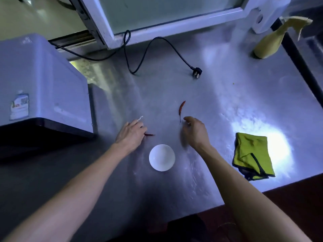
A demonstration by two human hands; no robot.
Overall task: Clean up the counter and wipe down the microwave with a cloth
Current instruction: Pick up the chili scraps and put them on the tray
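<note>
A white microwave (42,84) stands at the left on the steel counter (227,102). A folded green cloth (251,154) lies at the right. An empty white bowl (162,157) sits between my arms. One dried red chili (181,107) lies just beyond my right hand (194,131), whose fingers are curled with their tips near the chili's stem. A second red chili (150,135) pokes out from under my left hand (130,134), which rests on the counter over it. A small white scrap (140,117) lies at my left fingertips.
A black power cord with its plug (196,71) loose on the counter runs from behind the microwave. A yellowish cloth-wrapped bottle shape (272,41) stands at the back right. A white window frame (157,30) borders the back. The counter's front edge runs at lower right.
</note>
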